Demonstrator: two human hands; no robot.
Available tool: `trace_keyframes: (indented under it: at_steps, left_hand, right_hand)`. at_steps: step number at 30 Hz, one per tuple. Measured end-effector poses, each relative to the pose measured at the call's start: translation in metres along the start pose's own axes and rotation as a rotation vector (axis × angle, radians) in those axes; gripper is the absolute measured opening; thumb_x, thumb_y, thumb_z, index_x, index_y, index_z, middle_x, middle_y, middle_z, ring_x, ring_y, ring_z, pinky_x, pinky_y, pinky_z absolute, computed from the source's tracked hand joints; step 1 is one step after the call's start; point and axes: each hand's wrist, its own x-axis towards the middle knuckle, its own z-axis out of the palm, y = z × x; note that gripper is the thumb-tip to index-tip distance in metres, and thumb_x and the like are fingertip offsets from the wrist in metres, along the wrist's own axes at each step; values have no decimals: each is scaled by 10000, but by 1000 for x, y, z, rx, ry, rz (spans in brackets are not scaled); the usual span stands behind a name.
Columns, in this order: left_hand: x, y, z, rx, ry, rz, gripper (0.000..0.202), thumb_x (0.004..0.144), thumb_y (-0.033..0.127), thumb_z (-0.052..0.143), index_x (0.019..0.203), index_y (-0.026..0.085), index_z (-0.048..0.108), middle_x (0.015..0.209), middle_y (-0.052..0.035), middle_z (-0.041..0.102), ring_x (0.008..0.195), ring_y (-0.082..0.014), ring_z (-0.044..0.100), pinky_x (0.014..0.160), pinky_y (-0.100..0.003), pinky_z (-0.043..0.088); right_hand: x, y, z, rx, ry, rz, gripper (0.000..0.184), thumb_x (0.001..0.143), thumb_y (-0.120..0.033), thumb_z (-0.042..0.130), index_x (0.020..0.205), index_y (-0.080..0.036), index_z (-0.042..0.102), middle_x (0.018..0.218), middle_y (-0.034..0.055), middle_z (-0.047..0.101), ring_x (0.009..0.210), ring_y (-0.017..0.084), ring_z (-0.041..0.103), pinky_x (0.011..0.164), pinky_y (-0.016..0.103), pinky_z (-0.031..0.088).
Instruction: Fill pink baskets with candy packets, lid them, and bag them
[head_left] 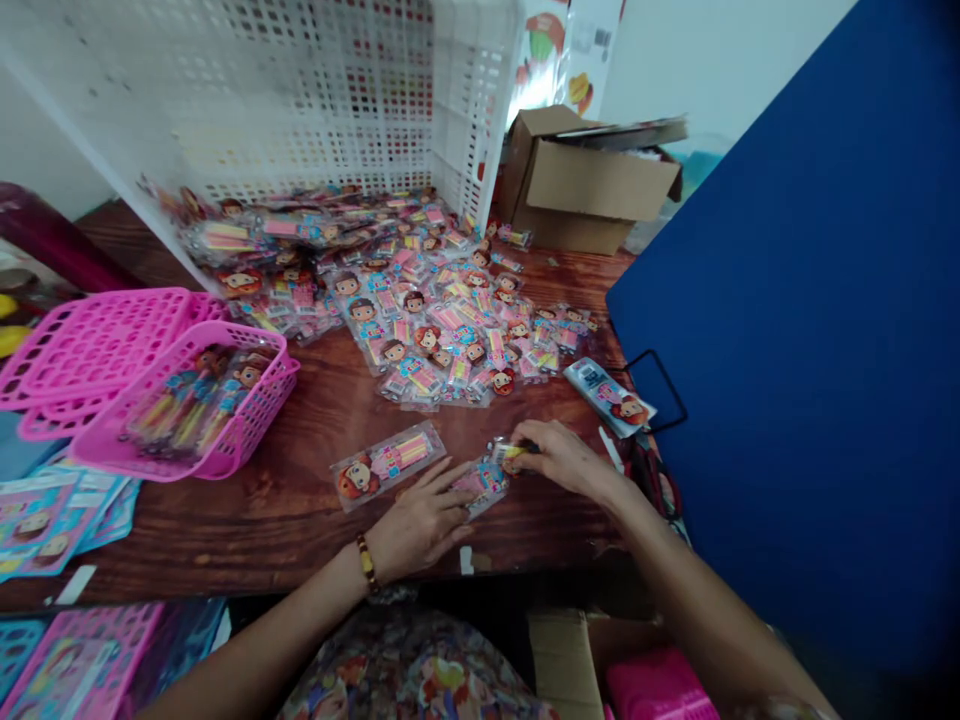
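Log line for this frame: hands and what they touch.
left hand: fingers flat on packet | right hand: pinching same packet's end | nearby: second packet, pink basket, pile | surface: wooden table

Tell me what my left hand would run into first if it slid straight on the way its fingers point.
The left hand points up-right at the small packet, which its fingertips seem to touch. That comes first, then probably the right hand holding its far end.

- Baskets point(112, 370): pink, lattice pattern.
- Crate point(300, 90): white, perforated grid.
- Surface point(300, 500): dark red-brown wood grain.
- Panel point(810, 330): solid blue.
- Packets point(435, 320): clear, pink-yellow stripes, cartoon faces.
- Box point(585, 180): brown.
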Motion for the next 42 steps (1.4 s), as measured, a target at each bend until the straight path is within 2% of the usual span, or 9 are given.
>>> trace_keyframes:
  at_steps: [5,9,14,17,21,27,31,38,42]
  left_hand:
    - [-26,-18,-33,72,143,-290,230,958,202,469,1146,217,602,1138,-47,684,1209,-215,522,1100,-462,365]
    - [-39,-51,-52,235,66,-713,279,954,262,458,1196,203,584,1168,-102,619,1074,-273,505,894,-453,436]
    - [-42,-67,-58,242,-16,-884,208,859,321,598,1019,189,618,1059,-127,581,1016,-325,476,802,-450,396]
    - [-40,-64,-61,132,-64,-910,93,834,275,613,874,205,567,943,-79,615,955,-286,537,781,-395,393]
    - [-42,-47,-53,-103,-104,-927,128,850,181,544,958,217,484,718,10,620,706,-186,620,646,-281,404]
    - [-29,2,-2,-362,-69,-891,156,849,121,479,955,228,440,697,36,644,605,-130,651,587,-220,426]
    - [-24,16,4,-412,-21,-867,89,869,173,464,932,235,468,739,29,648,616,-133,645,610,-235,455]
    - [-61,-20,-32,-221,290,-978,175,913,338,432,1009,231,533,917,-29,668,836,-191,652,787,-330,499]
    - [-67,-33,-29,-103,217,-894,252,948,334,401,1086,231,585,997,-39,664,895,-194,645,847,-351,501]
  right_hand:
    - [24,-35,22,-106,-229,-184,287,873,-254,657,1148,-215,586,1125,59,656,1063,233,581,942,389,363]
    - [24,-51,37,-375,-204,-200,275,823,-270,714,1061,-175,612,1145,125,589,1092,296,530,932,433,381]
    - [13,-45,43,-351,-194,-158,243,829,-274,696,1015,-159,588,1072,116,609,1020,275,549,916,430,383]
    - [8,-35,49,-98,-158,-9,216,847,-263,655,1017,-177,556,976,66,643,940,235,585,904,410,391]
    - [3,-26,62,549,32,273,291,740,-248,694,990,-190,557,908,9,654,812,177,597,758,302,446]
    - [7,-39,73,1228,148,396,448,605,-400,794,929,-179,576,836,-14,669,738,159,604,710,293,481]
    - [29,-58,70,936,190,298,394,654,-385,779,935,-191,582,833,-17,677,762,170,614,711,294,481]
    - [61,-99,58,-134,-47,81,362,789,-265,721,1115,-162,601,1194,138,599,1154,307,533,984,452,383]
    - [58,-107,57,-267,-95,24,300,817,-275,677,1080,-153,600,1206,148,570,1132,307,519,957,432,400]
